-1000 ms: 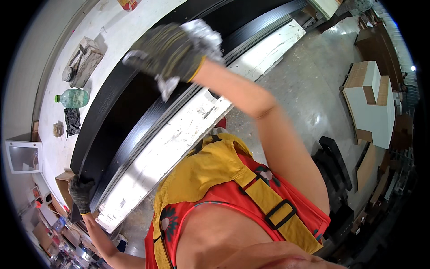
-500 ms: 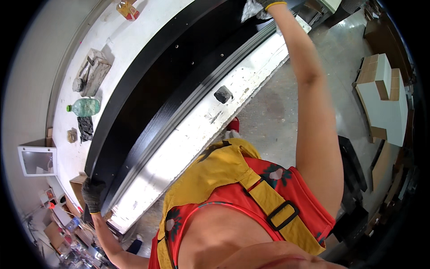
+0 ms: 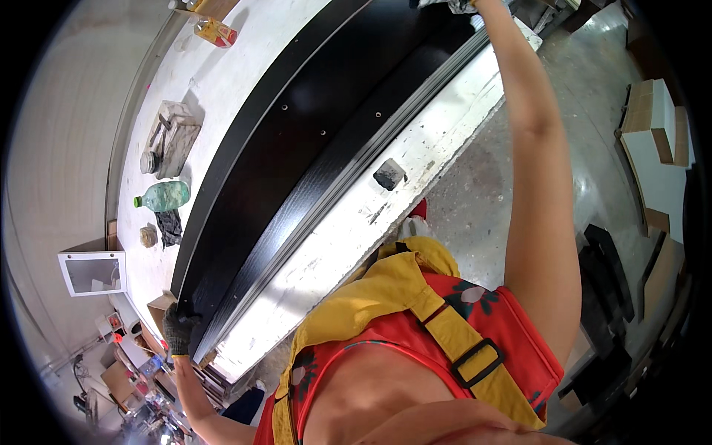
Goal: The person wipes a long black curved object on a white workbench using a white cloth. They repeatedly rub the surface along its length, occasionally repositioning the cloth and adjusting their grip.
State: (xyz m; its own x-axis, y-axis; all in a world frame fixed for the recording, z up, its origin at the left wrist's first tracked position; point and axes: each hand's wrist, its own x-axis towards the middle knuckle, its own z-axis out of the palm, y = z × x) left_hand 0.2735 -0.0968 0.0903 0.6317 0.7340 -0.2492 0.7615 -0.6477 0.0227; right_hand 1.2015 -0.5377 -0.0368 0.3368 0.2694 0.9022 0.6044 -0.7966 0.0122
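A long black wood-grain panel (image 3: 311, 126) with small holes in its face lies across the white bench. Its far side is curved, and grey strips (image 3: 348, 159) run along its near side. My left hand (image 3: 178, 330), in a dark knit glove, grips the panel's left end, with the thumb over its face. At the top edge of the picture, my right hand (image 3: 475, 4) is at the panel's far end, mostly cut off. Under it shows a crumpled white-and-grey cloth (image 3: 449, 5), pressed against the panel.
A dark block (image 3: 389, 174) rests on the bench's near strip (image 3: 319, 245). Behind the panel are a green-capped bottle (image 3: 165, 196), a dusty block with a tool (image 3: 174, 137), a small jar (image 3: 148, 236) and another bottle (image 3: 215, 32). Cardboard and white boards (image 3: 660, 163) stand at right.
The whole view has shifted, so bench and panel sit farther right and lower. My right hand has moved up, largely out of the picture, with the cloth. My left hand stays at the panel's end.
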